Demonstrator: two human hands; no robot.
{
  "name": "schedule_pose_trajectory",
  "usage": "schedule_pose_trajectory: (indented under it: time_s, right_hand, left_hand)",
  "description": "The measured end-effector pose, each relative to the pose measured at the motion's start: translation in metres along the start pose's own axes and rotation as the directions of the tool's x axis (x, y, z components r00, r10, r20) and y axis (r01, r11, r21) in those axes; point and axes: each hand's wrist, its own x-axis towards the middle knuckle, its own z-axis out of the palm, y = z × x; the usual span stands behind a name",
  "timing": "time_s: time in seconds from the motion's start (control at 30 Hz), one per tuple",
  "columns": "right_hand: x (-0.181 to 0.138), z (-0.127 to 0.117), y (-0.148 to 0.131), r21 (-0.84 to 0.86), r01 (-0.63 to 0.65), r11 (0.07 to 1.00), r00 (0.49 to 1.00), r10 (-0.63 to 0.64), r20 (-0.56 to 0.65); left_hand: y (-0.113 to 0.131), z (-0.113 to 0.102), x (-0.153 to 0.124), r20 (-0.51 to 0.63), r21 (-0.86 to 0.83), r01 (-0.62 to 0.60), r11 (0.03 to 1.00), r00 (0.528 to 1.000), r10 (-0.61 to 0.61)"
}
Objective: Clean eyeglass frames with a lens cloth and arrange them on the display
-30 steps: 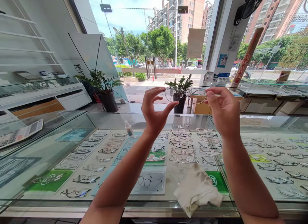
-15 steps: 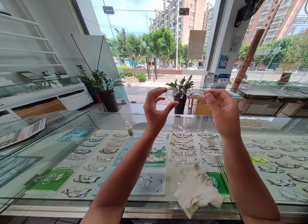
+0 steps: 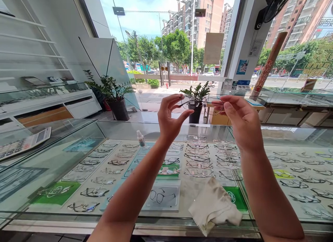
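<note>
A pair of thin-rimmed eyeglasses (image 3: 213,114) is held up at about chest height, with the window behind it. My left hand (image 3: 172,113) pinches the left end of the frame between its fingers, the thumb stretched out below the left lens. At the other end, my right hand (image 3: 240,119) grips the frame's right side between thumb and index finger. A dark temple arm shows across the left lens. Below the hands, a crumpled beige cleaning cloth (image 3: 214,205) lies on the glass counter (image 3: 187,191), partly over its front edge.
Inside the counter lie rows of eyeglasses (image 3: 197,155). On its glass stand a small spray bottle (image 3: 141,138) and, at far left, a calculator (image 3: 28,143). Beyond are potted plants (image 3: 118,108), a glass door (image 3: 145,54) and a wall fan (image 3: 275,8).
The eyeglasses have tilted slightly, so a dark temple arm now shows through the lenses. Both hands have shifted a little to the right in view, and more right-hand fingers show behind the lens.
</note>
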Motion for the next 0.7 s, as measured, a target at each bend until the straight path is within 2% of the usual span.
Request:
schedule_pose_trajectory:
  time_s: [0.2,0.3,0.37,0.47,0.53,0.63,0.7]
  right_hand:
    - [0.002,-0.008,0.004,-0.052,-0.037,0.998,0.999,0.039,0.03]
    - [0.002,-0.011,0.0,-0.209,0.06,0.976,0.998,-0.059,0.009]
    - [0.003,-0.011,-0.002,-0.335,0.137,0.932,0.99,-0.12,0.07]
    - [0.003,-0.01,0.0,-0.435,0.206,0.876,0.974,-0.14,0.18]
    - [0.004,-0.01,0.004,-0.463,0.204,0.862,0.972,-0.121,0.203]
    - [0.005,-0.011,0.009,-0.457,0.167,0.874,0.975,-0.078,0.208]
    - [0.006,-0.013,0.011,-0.416,0.126,0.901,0.976,-0.038,0.214]
  left_hand:
    - [0.003,-0.002,0.001,0.033,0.078,-0.021,0.997,0.999,0.019]
    - [0.009,-0.004,0.003,0.067,0.17,-0.078,0.982,0.995,0.068]
    - [0.014,-0.005,0.004,0.113,0.231,-0.137,0.963,0.987,0.113]
    - [0.024,-0.005,0.005,0.199,0.279,-0.234,0.931,0.963,0.183]
    - [0.03,-0.004,0.005,0.236,0.276,-0.272,0.922,0.949,0.209]
    - [0.036,-0.003,0.005,0.268,0.261,-0.259,0.93,0.945,0.188]
    - [0.039,-0.003,0.005,0.278,0.21,-0.195,0.958,0.951,0.133]
